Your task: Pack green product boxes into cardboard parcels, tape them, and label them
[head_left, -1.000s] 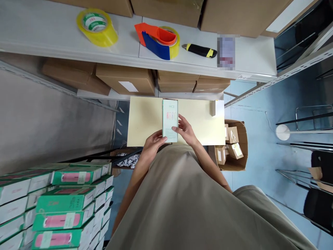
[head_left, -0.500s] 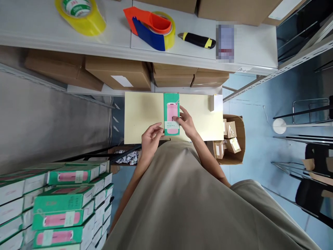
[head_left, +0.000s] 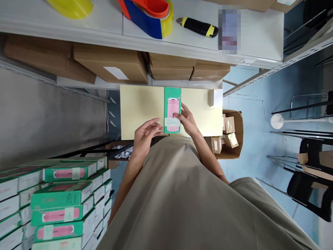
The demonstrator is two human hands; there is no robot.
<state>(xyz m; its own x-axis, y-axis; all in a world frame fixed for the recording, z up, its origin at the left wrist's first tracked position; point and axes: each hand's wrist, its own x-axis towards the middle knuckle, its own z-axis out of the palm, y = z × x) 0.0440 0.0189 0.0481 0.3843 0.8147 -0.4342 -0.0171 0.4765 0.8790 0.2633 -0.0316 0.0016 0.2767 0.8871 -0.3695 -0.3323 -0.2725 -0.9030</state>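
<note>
A green box with a pink bottle pictured on it lies lengthwise on a pale yellow tabletop. My right hand grips its right edge, fingers curled onto the label. Just left of the box's near end is my left hand, fingers loosely curled and holding nothing, a small gap between it and the box.
A stack of several like green boxes stands at lower left. A shelf above holds a tape dispenser, a yellow tape roll and a box cutter. Cardboard cartons sit beneath it. An open carton of small boxes is on the floor, right.
The box was turned from its pale back face to its green pictured face. My left hand let go of it and drew back to the left.
</note>
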